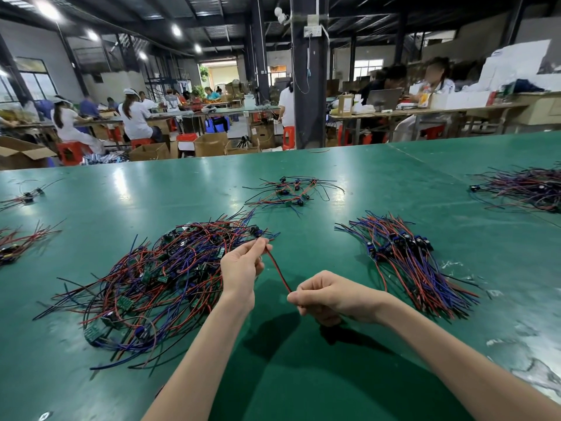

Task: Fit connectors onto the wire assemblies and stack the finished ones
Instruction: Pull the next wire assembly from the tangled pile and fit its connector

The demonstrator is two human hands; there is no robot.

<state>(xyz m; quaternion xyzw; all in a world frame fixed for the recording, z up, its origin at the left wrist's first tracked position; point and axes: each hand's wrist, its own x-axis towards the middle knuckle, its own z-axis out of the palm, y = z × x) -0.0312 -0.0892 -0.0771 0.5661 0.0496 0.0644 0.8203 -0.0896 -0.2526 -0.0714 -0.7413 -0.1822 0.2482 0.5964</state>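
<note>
Our left hand and right hand pinch the light, floppy red wire near its ends.

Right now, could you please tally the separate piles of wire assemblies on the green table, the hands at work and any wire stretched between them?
Piles of wire assemblies: 6
Hands (left hand, right hand): 2
Held red wire: 1
Total: 9

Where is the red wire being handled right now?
Centre of the head view: the red wire runs between left hand and right hand, with the tangled pile to its left.
</note>
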